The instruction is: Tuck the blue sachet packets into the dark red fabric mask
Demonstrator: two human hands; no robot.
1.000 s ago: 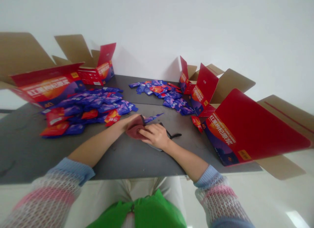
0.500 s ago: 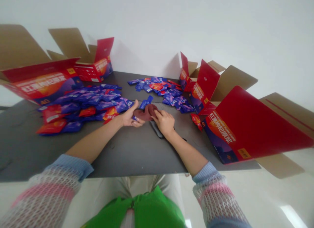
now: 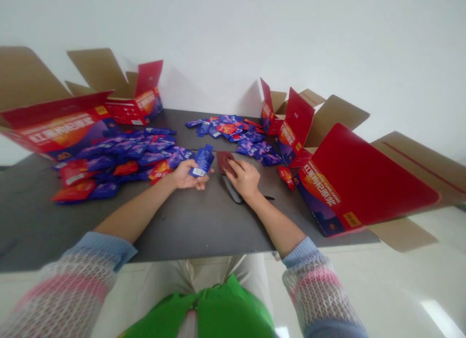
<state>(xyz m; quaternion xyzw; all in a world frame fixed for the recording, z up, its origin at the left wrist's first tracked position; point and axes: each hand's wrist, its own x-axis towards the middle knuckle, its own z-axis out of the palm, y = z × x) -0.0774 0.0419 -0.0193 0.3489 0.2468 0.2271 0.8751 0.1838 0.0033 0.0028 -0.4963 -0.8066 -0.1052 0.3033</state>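
Grey bench [image 3: 182, 231], pale wall [image 3: 218, 42] behind. Left hand [image 3: 187, 177]: grip closed, pinching blue pouch [image 3: 204, 158] just beside pouch pile [image 3: 140, 151]. Right hand [image 3: 244, 181]: fingers closed on maroon cloth [image 3: 223, 160]. Likely best: light edge hold, cloth flat, no squeezing.

My right fingers [image 3: 236, 167] cover part of the brown cloth [image 3: 222, 160] and of the grey object [image 3: 232, 191]. On the sachet [image 3: 204, 158] in my left fingers [image 3: 199, 184], small print is unreadable; left of these, the view's edge cuts a red box [image 3: 65, 129].
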